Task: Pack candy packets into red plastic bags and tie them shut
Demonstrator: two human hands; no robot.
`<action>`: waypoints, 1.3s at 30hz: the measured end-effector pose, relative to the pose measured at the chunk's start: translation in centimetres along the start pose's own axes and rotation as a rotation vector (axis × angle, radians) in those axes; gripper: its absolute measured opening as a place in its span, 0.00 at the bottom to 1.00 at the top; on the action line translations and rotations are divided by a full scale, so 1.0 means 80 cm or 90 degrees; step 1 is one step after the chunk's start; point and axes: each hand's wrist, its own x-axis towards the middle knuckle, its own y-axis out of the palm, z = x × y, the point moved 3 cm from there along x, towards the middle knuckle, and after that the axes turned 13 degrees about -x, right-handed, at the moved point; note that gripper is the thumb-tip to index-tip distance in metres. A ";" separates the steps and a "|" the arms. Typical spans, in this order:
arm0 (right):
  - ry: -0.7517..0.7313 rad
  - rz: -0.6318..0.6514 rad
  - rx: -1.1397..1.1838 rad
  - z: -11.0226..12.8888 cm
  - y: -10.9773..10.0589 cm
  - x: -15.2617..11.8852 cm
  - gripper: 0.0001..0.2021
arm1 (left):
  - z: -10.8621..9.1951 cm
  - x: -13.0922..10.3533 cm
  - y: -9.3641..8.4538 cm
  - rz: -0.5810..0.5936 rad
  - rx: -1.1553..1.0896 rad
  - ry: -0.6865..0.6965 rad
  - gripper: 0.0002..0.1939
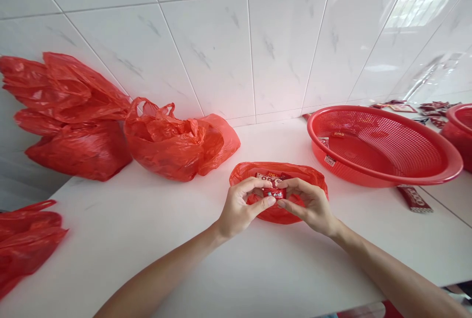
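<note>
Between my two hands is a small red wrapped packet (275, 193) with white lettering. My left hand (243, 202) pinches its left end between thumb and fingers. At the other end, my right hand (311, 204) pinches it the same way. Both hands are over an opened red plastic bag (282, 216) that lies on the white table (206, 269). Inside the bag, just behind my fingertips, shows a dark red and cream packet (262, 177); the rest of the contents is hidden by my hands.
On the right stands a red perforated basket (383, 179) with a few small packets inside. A dark red packet (415, 199) lies by its front edge. Filled red bags (165, 146) stand at the left, and another red bag (27, 239) nearer. A tiled wall (210, 52) closes the back.
</note>
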 end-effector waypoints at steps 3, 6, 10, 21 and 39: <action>-0.015 -0.031 -0.052 0.002 -0.011 0.003 0.10 | 0.000 0.005 -0.005 0.026 0.035 -0.013 0.11; -0.010 -0.067 -0.105 0.000 -0.027 0.010 0.08 | -0.003 0.016 -0.021 0.028 0.165 0.035 0.10; -0.026 -0.019 -0.229 -0.006 -0.035 0.019 0.08 | 0.002 0.027 -0.039 0.101 0.393 0.083 0.09; -0.139 0.117 -0.459 -0.020 -0.056 0.025 0.05 | -0.003 0.026 -0.061 0.217 0.770 -0.064 0.14; -0.074 0.005 -0.521 -0.022 -0.057 0.022 0.19 | -0.053 0.038 -0.113 -0.037 0.871 -0.053 0.28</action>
